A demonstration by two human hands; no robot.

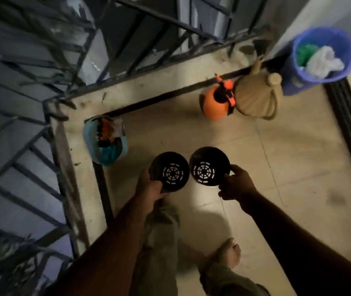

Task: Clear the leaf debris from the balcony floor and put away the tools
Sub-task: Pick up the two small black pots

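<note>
Holding pots (169, 171) (208, 166) above beige balcony tiles (298, 157) beside railing (170, 19).

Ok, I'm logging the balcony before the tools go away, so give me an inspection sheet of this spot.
Surface: tiled floor, no leaf debris plainly seen.
Job's things: light blue tub holding tools in the corner; orange sprayer by the ledge.
Clutter: beige container; blue bin with green and white contents.
Hands: left hand grips the left black pot; right hand grips the right black pot.
Cables: nothing seen.
Surroundings: metal railing above the ledge; dim light.
</note>
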